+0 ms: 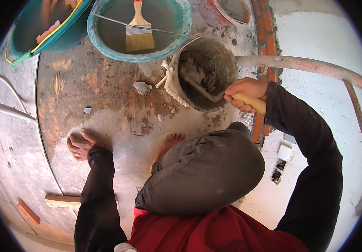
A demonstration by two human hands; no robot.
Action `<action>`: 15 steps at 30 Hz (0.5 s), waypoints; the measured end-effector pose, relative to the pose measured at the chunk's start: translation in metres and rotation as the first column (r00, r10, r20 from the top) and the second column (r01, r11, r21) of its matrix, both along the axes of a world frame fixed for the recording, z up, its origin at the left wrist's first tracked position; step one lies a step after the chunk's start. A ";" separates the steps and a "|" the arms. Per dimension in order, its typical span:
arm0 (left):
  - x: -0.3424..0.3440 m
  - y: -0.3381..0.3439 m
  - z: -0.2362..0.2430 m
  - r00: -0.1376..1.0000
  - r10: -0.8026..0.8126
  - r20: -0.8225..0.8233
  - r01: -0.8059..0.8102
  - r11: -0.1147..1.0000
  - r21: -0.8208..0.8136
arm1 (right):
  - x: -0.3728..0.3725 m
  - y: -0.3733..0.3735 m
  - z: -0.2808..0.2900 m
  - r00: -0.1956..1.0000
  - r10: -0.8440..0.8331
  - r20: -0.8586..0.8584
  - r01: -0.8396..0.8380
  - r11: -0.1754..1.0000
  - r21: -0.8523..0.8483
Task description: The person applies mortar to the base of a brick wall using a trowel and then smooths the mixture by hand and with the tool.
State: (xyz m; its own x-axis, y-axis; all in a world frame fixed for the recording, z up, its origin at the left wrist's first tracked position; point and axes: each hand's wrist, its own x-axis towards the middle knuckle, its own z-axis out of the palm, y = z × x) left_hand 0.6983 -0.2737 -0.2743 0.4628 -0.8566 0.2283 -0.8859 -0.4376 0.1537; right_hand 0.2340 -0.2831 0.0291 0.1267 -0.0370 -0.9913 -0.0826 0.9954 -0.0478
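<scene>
My right hand is wrapped round the wooden handle of a trowel. The trowel's metal end reaches down into a bucket, looks slightly blurred, and its blade is partly lost in the grey mix. That grey bucket holds wet mortar with lumps in it; a knotted pale cloth or cord hangs at its left side. On the floor at the left, my left hand rests with its fingers spread and holds nothing. A ring shows on one finger.
Behind the bucket stands a teal basin of murky water, with a wide paintbrush laid on a rod. A green tub with brick pieces is far left. A pole and exposed bricks lie right. Wood lies near left.
</scene>
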 end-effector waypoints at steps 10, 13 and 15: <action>0.000 -0.001 -0.002 1.000 -0.005 -0.025 0.004 0.998 -0.062 | -0.057 0.023 0.073 0.356 0.708 -0.610 -0.930 0.332 -0.157; 0.001 -0.001 0.000 1.000 0.010 -0.012 -0.011 0.999 -0.052 | -0.033 0.011 0.064 -0.202 0.679 -0.705 -0.975 -0.071 0.211; 0.004 -0.001 0.000 1.000 0.001 -0.001 -0.001 0.999 -0.054 | -0.016 0.006 0.032 -0.239 0.628 -0.740 -0.966 -0.078 0.245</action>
